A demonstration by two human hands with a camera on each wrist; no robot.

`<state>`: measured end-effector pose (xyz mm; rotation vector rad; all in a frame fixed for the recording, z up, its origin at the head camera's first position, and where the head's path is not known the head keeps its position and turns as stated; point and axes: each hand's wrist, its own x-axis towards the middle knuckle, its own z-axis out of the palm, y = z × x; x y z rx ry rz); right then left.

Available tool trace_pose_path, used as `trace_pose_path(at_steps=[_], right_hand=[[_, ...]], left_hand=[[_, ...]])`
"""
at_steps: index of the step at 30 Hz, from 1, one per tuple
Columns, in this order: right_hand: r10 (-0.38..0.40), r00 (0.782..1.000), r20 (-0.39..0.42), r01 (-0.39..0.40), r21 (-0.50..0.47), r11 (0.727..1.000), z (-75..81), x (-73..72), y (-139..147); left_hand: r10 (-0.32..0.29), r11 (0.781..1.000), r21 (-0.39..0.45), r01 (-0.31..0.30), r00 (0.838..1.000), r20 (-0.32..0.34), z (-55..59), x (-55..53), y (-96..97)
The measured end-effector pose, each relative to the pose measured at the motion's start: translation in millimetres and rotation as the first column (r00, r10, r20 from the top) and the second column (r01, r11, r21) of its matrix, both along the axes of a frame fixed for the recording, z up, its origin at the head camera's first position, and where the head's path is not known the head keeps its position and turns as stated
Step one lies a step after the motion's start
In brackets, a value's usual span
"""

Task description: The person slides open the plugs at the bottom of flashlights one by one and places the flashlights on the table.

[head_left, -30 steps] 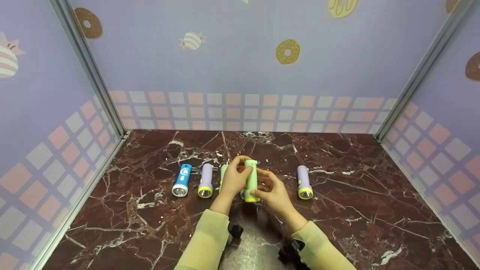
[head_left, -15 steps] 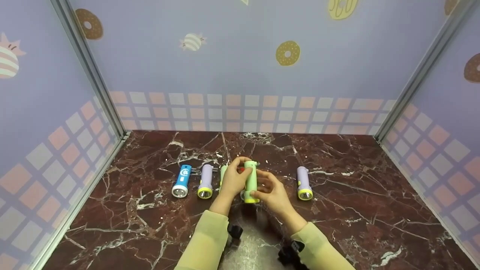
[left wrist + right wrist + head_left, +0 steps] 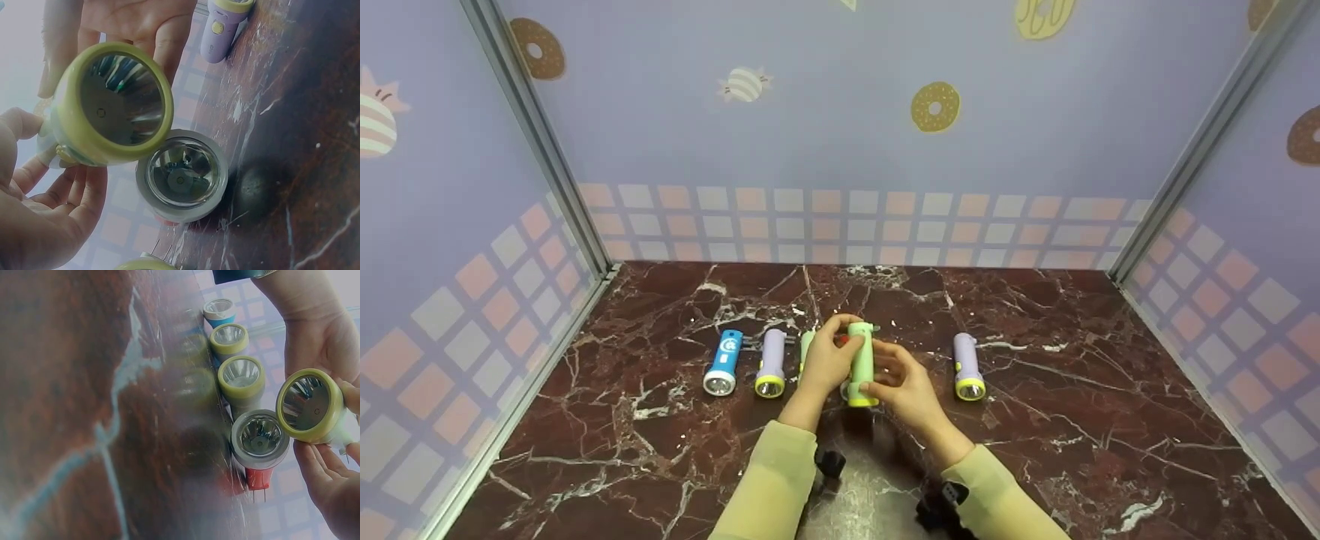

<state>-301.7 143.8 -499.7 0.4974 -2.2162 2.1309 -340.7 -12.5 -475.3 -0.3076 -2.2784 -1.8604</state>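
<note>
Both hands hold a pale green flashlight [image 3: 862,367] with a yellow-rimmed lens over the middle of the table. My left hand [image 3: 826,358] grips its upper, tail end, thumb on the front. Lower down, the thumb and fingers of my right hand [image 3: 910,384] pinch it near the lens end. The wrist views show its lens [image 3: 121,107] facing the camera. Beneath it lies a red flashlight [image 3: 259,477] with a grey-rimmed head and two metal prongs, mostly covered by the hands in the head view. Another green flashlight [image 3: 808,345] lies partly hidden behind the left hand.
Left of the hands lie a blue flashlight [image 3: 724,360] with a white rim and a purple flashlight [image 3: 772,360] with a yellow rim. A second purple flashlight [image 3: 967,364] lies to the right. Patterned panels [image 3: 840,150] enclose the dark red marbled table [image 3: 1072,450].
</note>
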Motion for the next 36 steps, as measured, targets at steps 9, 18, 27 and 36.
trace_pose_path(at_steps=[9,18,27,36], right_hand=[[-0.011,1.000,0.010,0.010,0.018,1.000,0.5,0.8,-0.2],[-0.019,1.000,-0.005,0.019,0.035,0.999,1.3,1.1,-0.3],[-0.014,1.000,0.008,0.014,0.028,1.000,0.5,1.2,-0.7],[0.002,1.000,0.016,-0.002,0.010,1.000,0.7,1.2,-1.0]], left_hand=[[-0.006,1.000,0.007,0.006,1.000,-0.010,-1.6,-0.3,0.4],[-0.006,1.000,0.006,0.006,1.000,0.002,0.5,0.9,0.6],[-0.006,1.000,0.007,0.006,1.000,-0.007,-0.9,0.7,0.7],[-0.005,1.000,0.009,0.005,1.000,-0.028,-1.2,0.7,0.7]])
